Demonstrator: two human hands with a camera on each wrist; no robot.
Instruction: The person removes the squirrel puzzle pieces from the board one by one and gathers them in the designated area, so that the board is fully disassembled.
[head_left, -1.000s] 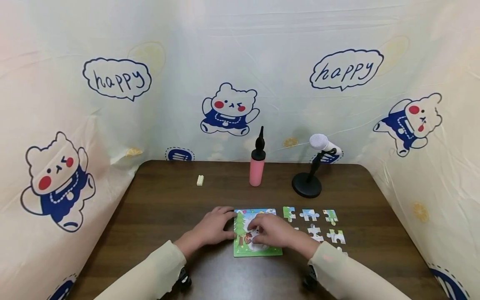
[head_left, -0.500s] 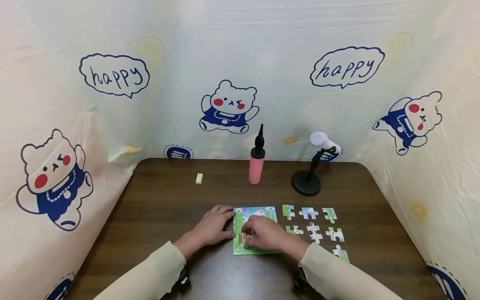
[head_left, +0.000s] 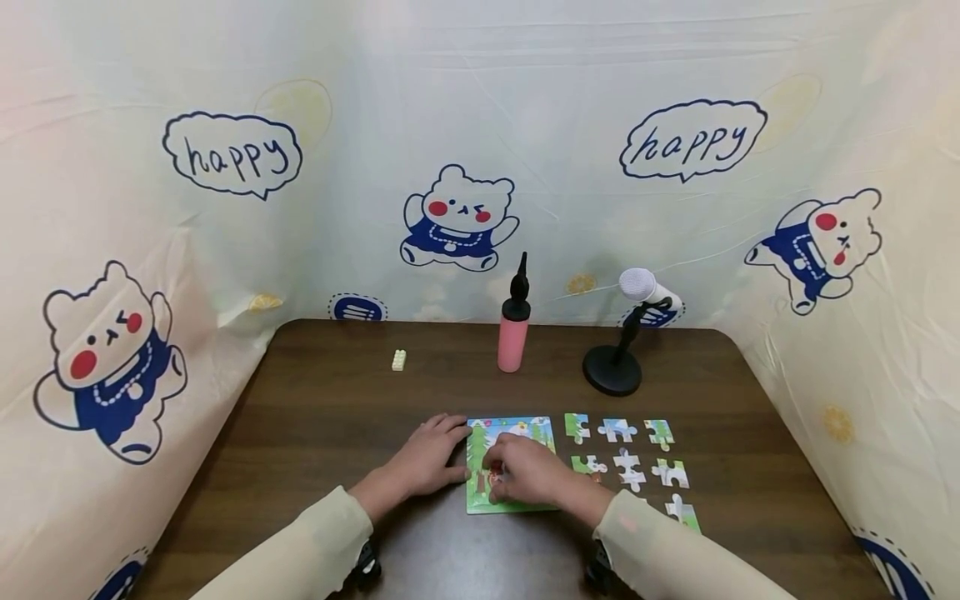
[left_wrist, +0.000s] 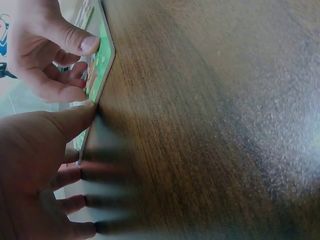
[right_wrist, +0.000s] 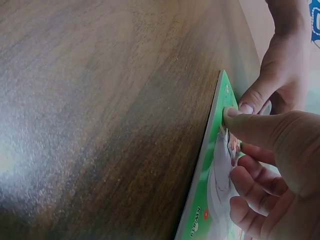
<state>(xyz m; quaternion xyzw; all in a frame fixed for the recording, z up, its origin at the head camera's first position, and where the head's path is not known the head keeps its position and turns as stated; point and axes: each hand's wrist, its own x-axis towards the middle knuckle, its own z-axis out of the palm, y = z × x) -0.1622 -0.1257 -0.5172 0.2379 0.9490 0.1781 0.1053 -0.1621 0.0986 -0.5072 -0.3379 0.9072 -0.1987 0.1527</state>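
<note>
A square jigsaw puzzle board [head_left: 476, 433] with a green border and a forest picture lies on the table. My left hand [head_left: 426, 457] rests at its left edge; in the left wrist view the thumb [left_wrist: 75, 120] touches the rim and the other fingers are spread. Over the board's middle, my right hand [head_left: 528, 471] has its thumb and curled fingers around a small puzzle piece [right_wrist: 233, 142] with a brown picture. That piece lies at board level, partly hidden by the fingers. Several loose puzzle pieces [head_left: 618, 430] lie in rows to the right of the board.
Behind the board stands a pink balloon pump [head_left: 512, 342] with a black nozzle. A white microphone [head_left: 637, 285] on a black stand [head_left: 612, 371] is at the back right. A pale toy brick [head_left: 399, 360] lies at the back left. A printed cloth [head_left: 570, 100] encloses the table [head_left: 322, 392].
My right hand has shifted slightly left across the board, uncovering a loose piece just right of it. The left hand stays at the board's left edge.
</note>
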